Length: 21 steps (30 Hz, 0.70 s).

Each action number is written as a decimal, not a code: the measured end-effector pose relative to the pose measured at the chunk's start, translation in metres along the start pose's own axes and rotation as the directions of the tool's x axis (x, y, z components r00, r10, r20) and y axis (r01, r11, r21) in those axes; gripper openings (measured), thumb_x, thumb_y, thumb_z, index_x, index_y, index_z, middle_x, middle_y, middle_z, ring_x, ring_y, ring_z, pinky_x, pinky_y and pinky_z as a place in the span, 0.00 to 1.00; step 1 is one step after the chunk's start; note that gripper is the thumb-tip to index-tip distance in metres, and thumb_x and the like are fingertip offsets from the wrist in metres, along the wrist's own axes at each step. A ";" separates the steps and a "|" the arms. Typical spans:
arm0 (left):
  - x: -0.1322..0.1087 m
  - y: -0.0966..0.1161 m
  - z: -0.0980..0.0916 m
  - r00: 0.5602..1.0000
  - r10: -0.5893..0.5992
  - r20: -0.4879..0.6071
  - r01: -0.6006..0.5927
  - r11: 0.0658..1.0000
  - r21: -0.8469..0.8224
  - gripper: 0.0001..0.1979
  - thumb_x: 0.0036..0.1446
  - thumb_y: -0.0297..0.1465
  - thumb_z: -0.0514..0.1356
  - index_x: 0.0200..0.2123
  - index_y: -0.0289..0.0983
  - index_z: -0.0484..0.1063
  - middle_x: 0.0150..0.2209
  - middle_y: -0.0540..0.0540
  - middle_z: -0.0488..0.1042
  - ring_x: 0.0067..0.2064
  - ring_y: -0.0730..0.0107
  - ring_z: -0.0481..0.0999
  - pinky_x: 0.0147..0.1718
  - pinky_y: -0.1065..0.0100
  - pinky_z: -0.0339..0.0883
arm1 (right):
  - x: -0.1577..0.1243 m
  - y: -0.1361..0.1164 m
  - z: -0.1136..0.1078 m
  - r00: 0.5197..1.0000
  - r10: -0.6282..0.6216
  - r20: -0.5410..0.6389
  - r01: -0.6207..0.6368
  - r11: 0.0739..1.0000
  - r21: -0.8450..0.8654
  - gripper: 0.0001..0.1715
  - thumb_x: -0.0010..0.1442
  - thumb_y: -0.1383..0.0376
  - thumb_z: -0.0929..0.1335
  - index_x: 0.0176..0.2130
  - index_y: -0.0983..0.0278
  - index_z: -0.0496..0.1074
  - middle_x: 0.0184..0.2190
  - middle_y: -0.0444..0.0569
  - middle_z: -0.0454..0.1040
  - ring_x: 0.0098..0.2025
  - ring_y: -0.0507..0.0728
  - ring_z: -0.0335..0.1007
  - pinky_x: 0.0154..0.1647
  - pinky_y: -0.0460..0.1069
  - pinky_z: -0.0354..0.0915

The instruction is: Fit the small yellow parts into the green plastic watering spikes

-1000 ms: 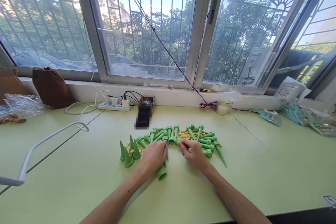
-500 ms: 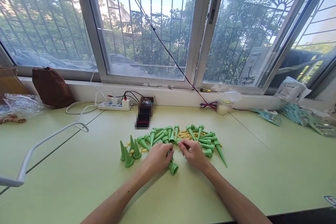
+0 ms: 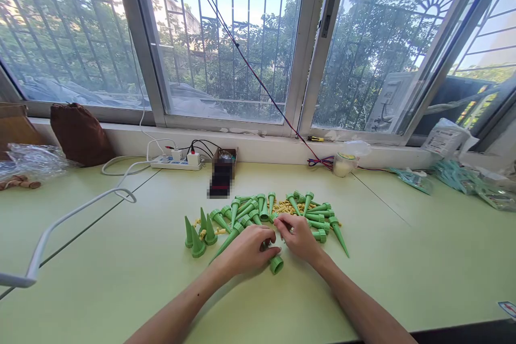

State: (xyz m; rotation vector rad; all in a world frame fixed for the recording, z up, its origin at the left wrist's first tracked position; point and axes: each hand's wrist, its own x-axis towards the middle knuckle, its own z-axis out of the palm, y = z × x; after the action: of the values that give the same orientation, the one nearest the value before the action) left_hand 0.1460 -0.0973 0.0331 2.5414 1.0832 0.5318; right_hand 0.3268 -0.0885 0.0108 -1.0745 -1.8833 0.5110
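My left hand [image 3: 256, 247] is closed around a green cone spike [image 3: 276, 264], whose round open cap end points toward me. Just right of it, my right hand [image 3: 296, 234] has its thumb and fingers pinched together beside a green cap; whether it grips that or something smaller is hidden. Behind both hands lies a loose pile of green cone spikes [image 3: 320, 217] mixed with small yellow pieces [image 3: 284, 207]. Several green cones [image 3: 197, 244] stand upright, tips up, left of the pile. One long spike [image 3: 228, 242] lies by my left wrist.
A power strip [image 3: 177, 163] and a small box [image 3: 231, 157] stand near the window sill. A white cable [image 3: 68, 215] arches over the left side. A jar [image 3: 344, 164] and plastic bags [image 3: 455, 174] sit at the back right.
My left hand has moved right and slightly toward me with the green spike. A long spike beside my left wrist now shows. My right hand has barely moved.
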 end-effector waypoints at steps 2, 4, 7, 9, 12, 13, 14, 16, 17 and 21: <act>0.000 0.000 0.000 1.000 0.001 0.000 -0.001 1.000 -0.018 0.08 0.60 0.35 0.61 0.31 0.38 0.75 0.27 0.49 0.75 0.28 0.69 0.70 0.30 0.69 0.60 | 0.000 0.000 0.000 1.000 0.001 0.001 -0.001 1.000 -0.001 0.23 0.69 0.57 0.62 0.25 0.62 0.65 0.20 0.41 0.62 0.23 0.52 0.55 0.27 0.48 0.53; 0.000 0.000 0.000 1.000 -0.003 0.002 0.003 0.999 -0.042 0.07 0.59 0.34 0.61 0.32 0.38 0.76 0.28 0.49 0.75 0.28 0.69 0.71 0.31 0.70 0.61 | 0.000 0.000 -0.001 1.000 0.001 0.002 -0.001 1.000 0.002 0.22 0.69 0.57 0.62 0.25 0.62 0.65 0.20 0.41 0.62 0.23 0.52 0.55 0.27 0.47 0.53; 0.001 0.000 0.001 1.000 0.003 0.007 -0.003 0.997 -0.077 0.05 0.57 0.31 0.60 0.32 0.38 0.76 0.29 0.49 0.75 0.28 0.70 0.72 0.31 0.70 0.63 | 0.000 0.000 0.000 1.000 -0.002 0.003 0.002 1.000 0.006 0.21 0.69 0.58 0.62 0.25 0.62 0.66 0.21 0.41 0.62 0.24 0.52 0.56 0.27 0.47 0.53; 0.001 0.000 0.002 1.000 0.013 0.001 -0.013 0.996 -0.090 0.05 0.54 0.27 0.59 0.31 0.38 0.76 0.31 0.48 0.75 0.28 0.71 0.71 0.31 0.70 0.63 | 0.000 0.001 0.000 1.000 -0.006 0.002 0.006 1.000 0.004 0.21 0.69 0.58 0.62 0.26 0.63 0.66 0.21 0.41 0.62 0.24 0.52 0.56 0.27 0.47 0.53; 0.001 0.000 0.003 1.000 0.017 -0.008 -0.018 0.995 -0.103 0.07 0.52 0.25 0.57 0.31 0.38 0.76 0.34 0.48 0.75 0.29 0.72 0.71 0.31 0.70 0.63 | 0.000 0.002 0.001 1.000 -0.012 -0.005 0.012 1.000 -0.006 0.21 0.69 0.59 0.62 0.25 0.63 0.66 0.20 0.41 0.62 0.23 0.52 0.56 0.27 0.47 0.53; 0.001 0.000 0.003 1.000 0.013 -0.013 -0.014 0.995 -0.102 0.07 0.52 0.25 0.57 0.31 0.38 0.76 0.35 0.47 0.75 0.29 0.71 0.71 0.31 0.70 0.64 | -0.001 0.002 0.001 1.000 -0.014 -0.008 0.014 1.000 -0.009 0.22 0.69 0.59 0.63 0.25 0.63 0.67 0.20 0.41 0.63 0.23 0.52 0.56 0.26 0.47 0.53; 0.001 0.000 0.003 1.000 0.005 -0.021 -0.007 0.996 -0.093 0.07 0.52 0.26 0.58 0.32 0.38 0.76 0.35 0.47 0.74 0.30 0.71 0.71 0.32 0.70 0.64 | -0.001 0.002 0.001 1.000 -0.017 -0.008 0.017 1.000 -0.010 0.22 0.69 0.59 0.63 0.25 0.63 0.67 0.20 0.41 0.63 0.23 0.52 0.56 0.27 0.47 0.53; 0.001 0.000 0.003 0.999 -0.023 -0.036 0.020 0.998 -0.058 0.06 0.52 0.28 0.59 0.33 0.38 0.76 0.33 0.48 0.74 0.30 0.69 0.70 0.33 0.68 0.63 | -0.001 0.002 0.001 1.000 -0.018 -0.001 0.018 1.000 -0.010 0.21 0.69 0.59 0.63 0.25 0.63 0.68 0.20 0.41 0.64 0.23 0.52 0.57 0.27 0.47 0.54; 0.001 0.000 0.002 0.998 -0.043 -0.040 0.042 0.998 -0.038 0.06 0.52 0.30 0.60 0.34 0.38 0.76 0.31 0.48 0.73 0.30 0.68 0.70 0.33 0.68 0.63 | -0.001 0.002 0.001 1.000 -0.017 0.005 0.017 1.000 -0.008 0.21 0.69 0.59 0.63 0.25 0.63 0.69 0.20 0.42 0.65 0.24 0.52 0.58 0.27 0.47 0.54; 0.000 0.000 0.001 0.993 -0.120 0.009 0.120 0.992 -0.026 0.09 0.54 0.34 0.60 0.38 0.39 0.75 0.24 0.52 0.71 0.28 0.68 0.69 0.29 0.68 0.58 | -0.002 0.000 0.000 1.000 -0.007 0.018 0.006 1.000 0.012 0.21 0.69 0.60 0.63 0.26 0.63 0.69 0.21 0.42 0.66 0.24 0.52 0.59 0.28 0.47 0.55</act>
State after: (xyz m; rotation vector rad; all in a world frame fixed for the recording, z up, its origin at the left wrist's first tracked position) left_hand 0.1468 -0.0972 0.0319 2.4352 1.2089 0.5014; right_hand 0.3276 -0.0899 0.0099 -1.0592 -1.8964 0.5284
